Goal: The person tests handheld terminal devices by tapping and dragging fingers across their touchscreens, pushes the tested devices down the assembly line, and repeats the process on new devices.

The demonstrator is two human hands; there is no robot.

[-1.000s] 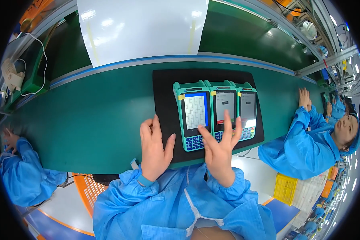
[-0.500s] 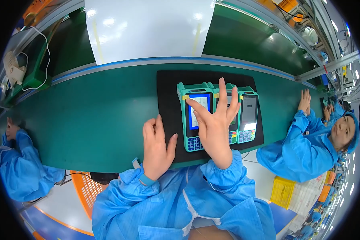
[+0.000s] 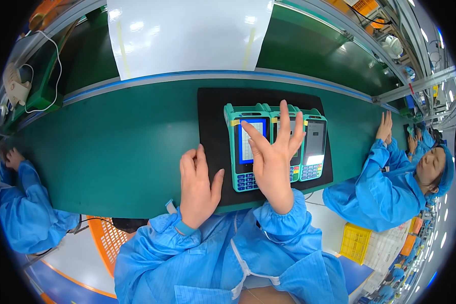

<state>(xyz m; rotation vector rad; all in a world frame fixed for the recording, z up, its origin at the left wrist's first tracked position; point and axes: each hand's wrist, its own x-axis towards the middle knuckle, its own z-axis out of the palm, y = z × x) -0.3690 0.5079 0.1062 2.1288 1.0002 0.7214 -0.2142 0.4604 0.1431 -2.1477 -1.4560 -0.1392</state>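
Three green card payment terminals stand side by side on a black mat (image 3: 215,114). The left payment terminal (image 3: 245,181) has a lit screen with a blue border and a pale grid. My right hand (image 3: 276,164) is over it and the middle payment terminal (image 3: 294,173), fingers spread, holding nothing. Its index fingertip is at the top left of the lit screen; whether it touches cannot be made out. The right payment terminal (image 3: 314,147) shows a grey screen. My left hand (image 3: 198,188) lies open at the mat's left edge, empty, with a blue band round the wrist.
A green worktable (image 3: 121,147) spreads around the mat. A white sheet (image 3: 187,38) hangs beyond its far rail. Co-workers in blue sit at the right (image 3: 385,177) and left (image 3: 23,202). An orange basket (image 3: 105,240) and a yellow basket (image 3: 355,243) are below the table edge.
My right index fingertip has shifted slightly right along the top of the lit screen. My left hand has stayed in place. The co-worker at the right has turned their head.
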